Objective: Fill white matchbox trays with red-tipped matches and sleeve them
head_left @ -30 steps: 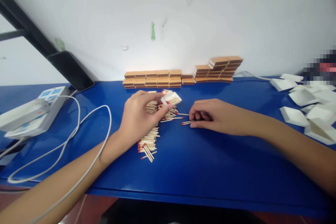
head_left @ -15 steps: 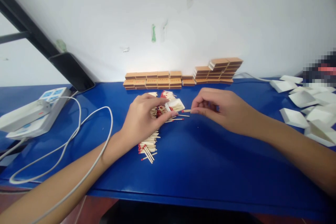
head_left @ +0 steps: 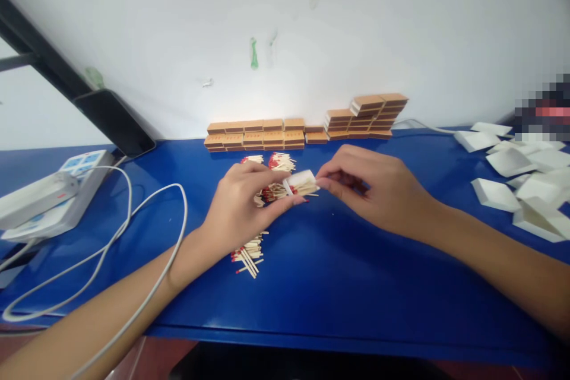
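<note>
Red-tipped matches (head_left: pixel 250 251) are lying nearest on the blue bench (head_left: pixel 356 291). Beyond, the left hand (head_left: pixel 243 195) is pinching a white matchbox tray (head_left: pixel 303 178) of matches between slightly parted fingers; the right hand (head_left: pixel 376 187) is bunching its fingers at the tray's right end, any hold indiscernible. Stacked matchboxes (head_left: pixel 294 137) are standing behind.

The left grip (head_left: pixel 243 197) is a bare, slender-fingered hand; behind it, the left forearm (head_left: pixel 129 295) is slim and bare. The right grip (head_left: pixel 369 187) and right forearm (head_left: pixel 490 255) match.
</note>
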The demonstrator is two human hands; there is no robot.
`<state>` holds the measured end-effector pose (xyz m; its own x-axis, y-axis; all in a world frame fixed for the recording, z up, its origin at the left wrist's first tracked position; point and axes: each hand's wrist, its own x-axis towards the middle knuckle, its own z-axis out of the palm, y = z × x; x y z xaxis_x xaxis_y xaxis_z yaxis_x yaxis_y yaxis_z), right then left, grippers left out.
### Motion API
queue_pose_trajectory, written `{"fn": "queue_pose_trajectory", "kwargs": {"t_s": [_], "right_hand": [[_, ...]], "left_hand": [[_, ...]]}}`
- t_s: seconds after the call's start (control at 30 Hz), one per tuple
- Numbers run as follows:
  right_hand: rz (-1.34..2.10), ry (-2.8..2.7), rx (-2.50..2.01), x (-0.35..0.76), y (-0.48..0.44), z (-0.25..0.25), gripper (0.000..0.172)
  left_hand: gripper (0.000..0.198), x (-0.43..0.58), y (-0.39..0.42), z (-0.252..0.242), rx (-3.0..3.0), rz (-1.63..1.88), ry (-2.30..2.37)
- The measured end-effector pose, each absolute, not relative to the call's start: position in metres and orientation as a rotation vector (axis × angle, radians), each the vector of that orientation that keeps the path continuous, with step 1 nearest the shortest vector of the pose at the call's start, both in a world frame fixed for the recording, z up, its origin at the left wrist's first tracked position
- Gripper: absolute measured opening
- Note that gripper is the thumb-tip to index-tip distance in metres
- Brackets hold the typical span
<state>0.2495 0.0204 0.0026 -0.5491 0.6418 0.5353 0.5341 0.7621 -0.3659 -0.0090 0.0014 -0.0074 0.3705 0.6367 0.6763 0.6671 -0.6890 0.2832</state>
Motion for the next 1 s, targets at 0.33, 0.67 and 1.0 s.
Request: {"fn": "queue_pose_trajectory", "kwargs": {"t_s": [0.33, 0.67, 1.0], "right_hand": [[0.292, -2.418, -0.870, 0.228, 0.020, -0.028, 0.012], [0.312, -2.400, -0.971, 0.232, 0.025, -0.030, 0.009], [0.430, -2.475, -0.913, 0.226, 0.029, -0.035, 0.012]], "left_hand": [[0.025, -0.014, 0.009, -0.002, -2.375, -1.328, -1.469], [0.028, -0.012, 0.006, -0.003, -2.391, -1.333, -1.462], [0.027, -0.011, 0.008, -0.006, -2.411, -1.299, -1.446]]}}
